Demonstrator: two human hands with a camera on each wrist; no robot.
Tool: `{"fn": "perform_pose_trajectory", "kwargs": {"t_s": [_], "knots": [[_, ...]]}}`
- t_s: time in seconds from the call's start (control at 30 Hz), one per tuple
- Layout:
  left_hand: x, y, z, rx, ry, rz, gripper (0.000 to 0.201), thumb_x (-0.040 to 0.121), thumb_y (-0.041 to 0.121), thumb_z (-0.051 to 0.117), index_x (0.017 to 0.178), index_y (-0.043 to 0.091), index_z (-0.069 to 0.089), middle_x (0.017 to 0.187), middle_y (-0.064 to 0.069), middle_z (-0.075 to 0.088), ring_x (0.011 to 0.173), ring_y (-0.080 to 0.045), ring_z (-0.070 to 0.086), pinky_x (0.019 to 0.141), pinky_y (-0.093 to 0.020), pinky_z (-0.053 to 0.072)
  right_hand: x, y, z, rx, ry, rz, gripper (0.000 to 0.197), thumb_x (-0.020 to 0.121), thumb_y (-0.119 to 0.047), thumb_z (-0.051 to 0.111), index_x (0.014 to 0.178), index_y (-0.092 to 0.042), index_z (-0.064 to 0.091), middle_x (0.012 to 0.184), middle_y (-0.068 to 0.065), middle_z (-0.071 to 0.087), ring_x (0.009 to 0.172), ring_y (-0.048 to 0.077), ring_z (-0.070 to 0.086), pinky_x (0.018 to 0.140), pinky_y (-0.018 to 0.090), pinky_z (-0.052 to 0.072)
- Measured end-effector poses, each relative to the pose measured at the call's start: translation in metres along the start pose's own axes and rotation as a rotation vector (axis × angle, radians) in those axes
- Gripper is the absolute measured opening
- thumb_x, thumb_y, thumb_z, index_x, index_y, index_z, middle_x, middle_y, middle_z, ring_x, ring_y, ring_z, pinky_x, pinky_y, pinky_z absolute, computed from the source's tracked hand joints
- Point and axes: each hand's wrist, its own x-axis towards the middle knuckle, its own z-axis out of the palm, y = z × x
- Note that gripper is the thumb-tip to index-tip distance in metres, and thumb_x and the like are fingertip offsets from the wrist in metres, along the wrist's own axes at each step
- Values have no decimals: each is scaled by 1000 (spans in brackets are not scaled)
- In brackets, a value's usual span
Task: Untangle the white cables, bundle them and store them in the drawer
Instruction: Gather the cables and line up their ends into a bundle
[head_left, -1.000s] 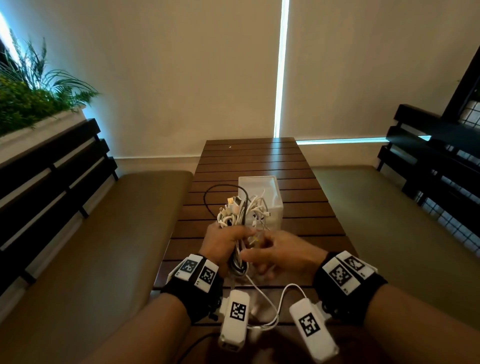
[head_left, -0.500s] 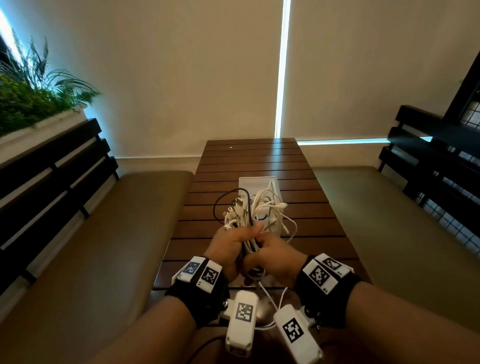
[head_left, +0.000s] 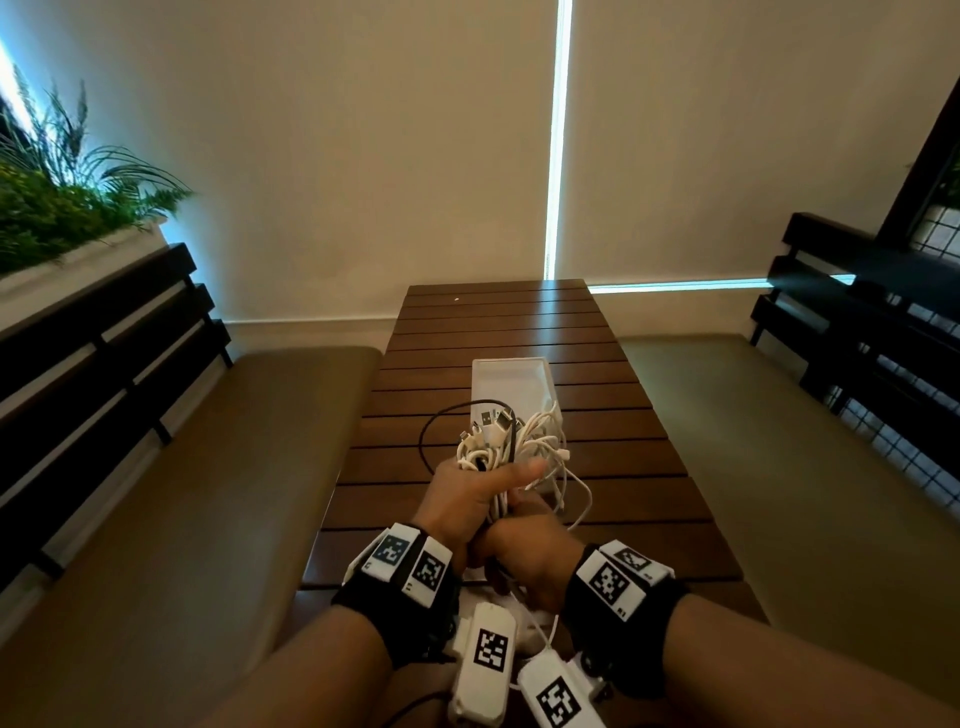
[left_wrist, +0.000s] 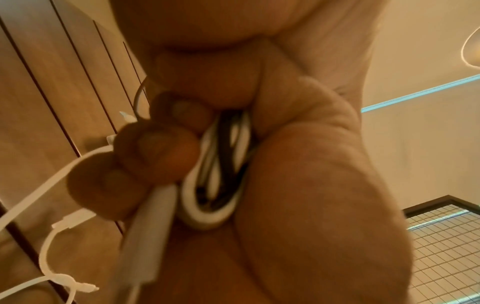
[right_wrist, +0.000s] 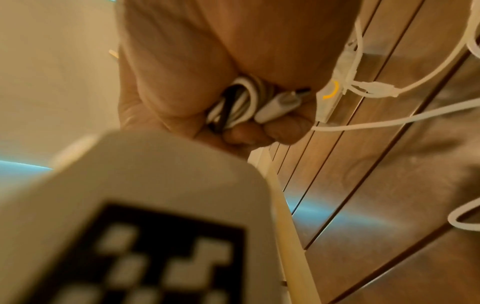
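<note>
A bundle of white cables (head_left: 501, 441) with one black cable in it stands upright over the near half of the slatted wooden table (head_left: 613, 467). My left hand (head_left: 465, 501) grips its middle, thumb stretched to the right across it. In the left wrist view its curled fingers (left_wrist: 155, 152) close round white and black strands (left_wrist: 215, 185). My right hand (head_left: 530, 551) sits just below and behind the left, fingers curled on the bundle's lower end. The looped cables (right_wrist: 239, 102) and a connector (right_wrist: 280, 102) show inside a fist in the right wrist view. The white drawer box (head_left: 511, 376) stands open behind the bundle.
White zip ties (left_wrist: 52, 242) lie on the table near my hands, and zip ties (right_wrist: 369, 88) also show in the right wrist view. A black cable loop (head_left: 428, 431) sticks out left of the bundle. A loose white loop (head_left: 582, 499) hangs right. Cushioned benches (head_left: 208, 467) flank the table.
My right hand has moved left and closed in under the left hand on the bundle. The bundle has been gathered tighter, and a white loop now hangs to the right.
</note>
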Motion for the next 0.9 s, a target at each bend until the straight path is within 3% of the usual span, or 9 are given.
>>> {"fn": "perform_pose_trajectory", "kwargs": {"t_s": [0.13,0.27,0.33,0.4,0.5,0.6,0.73,0.8,0.9], "knots": [[1,4,2,-14,10,-55,11,77,15,76,80,5,73,71,-7,72,65,-18,69,59,-25,52,2,-5,-4,-41,14,-29,20,49,1,59,67,-3,66,70,26,61,59,35,56,54,41,46],[4,8,-3,75,50,-80,34,70,22,81,46,12,60,52,-8,55,54,-21,55,53,-27,48,-3,-16,-18,-208,-150,-85,21,72,9,66,77,-11,69,75,9,70,71,21,67,73,38,56],[3,11,-6,59,22,-67,28,58,27,87,61,6,69,67,-21,62,66,-31,61,65,-40,55,-9,-30,-29,-347,-342,-66,21,79,0,71,86,-20,67,77,-11,68,70,-1,65,70,15,54],[1,16,-11,11,3,-62,55,51,26,90,93,-4,71,96,-32,66,87,-41,66,83,-54,53,-9,-45,-41,-562,-448,-63,27,79,-20,78,98,-28,61,86,-19,66,76,-11,62,70,5,47],[1,18,-23,2,-31,-48,51,63,14,80,106,-8,65,101,-32,66,85,-39,67,80,-48,55,-2,-60,-58,-901,-242,-171,36,72,-41,81,97,-19,67,91,-6,71,84,7,67,79,26,57],[0,18,-29,3,-89,-52,36,64,5,74,97,-6,66,77,-19,67,61,-26,64,63,-37,57,2,-80,-77,-859,60,-366,36,67,-34,86,92,-20,64,89,-4,65,85,14,63,73,25,55],[-4,19,-30,52,-203,-49,27,63,-7,74,88,-2,64,65,-12,60,52,-20,55,57,-33,52,15,-87,-84,-1254,19,-545,94,64,-46,82,143,-37,33,154,-6,21,144,22,13,112,47,23],[-6,20,-28,88,-254,-40,22,65,-5,70,86,1,63,62,-9,60,50,-19,56,54,-31,50,22,-85,-79,-1467,-64,-487,77,75,-46,73,142,-36,36,161,-14,-1,148,22,-15,114,59,5],[-10,24,-30,100,-229,-25,16,64,-2,69,78,5,65,54,-7,58,45,-19,55,49,-29,50,29,-84,-83,-1401,-134,-506,28,90,-32,59,118,-27,59,152,-11,37,149,15,8,116,60,1]]}}
